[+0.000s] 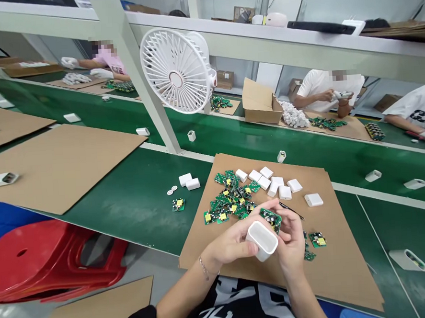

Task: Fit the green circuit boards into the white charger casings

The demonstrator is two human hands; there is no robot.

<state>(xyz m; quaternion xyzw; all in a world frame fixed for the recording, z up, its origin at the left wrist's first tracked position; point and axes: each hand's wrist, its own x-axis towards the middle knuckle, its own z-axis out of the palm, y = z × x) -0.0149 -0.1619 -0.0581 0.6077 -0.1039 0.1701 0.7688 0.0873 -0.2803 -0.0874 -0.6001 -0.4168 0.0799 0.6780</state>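
My left hand (pixel 235 241) is closed around a white plastic charger housing (pixel 262 240), its open end turned toward me and hollow inside. Just behind the housing, my right hand (pixel 291 235) pinches a green circuit board (pixel 272 218) with small components on it. The board and the housing are close together; whether they touch I cannot tell. Beyond my hands a heap of circuit boards (pixel 232 196) lies on a cardboard sheet (pixel 343 266). Several white housings (pixel 273 186) are grouped to its right. A thin black tool (pixel 291 210) lies partly hidden behind my right hand.
A white fan (pixel 176 72) hangs beside a metal post (pixel 131 63). A green conveyor belt (pixel 229 139) carries scattered housings. A red stool (pixel 31 256) stands at left. Across the belt, co-workers sit near an open carton (pixel 261 103). One loose board (pixel 178 205) lies left of the cardboard.
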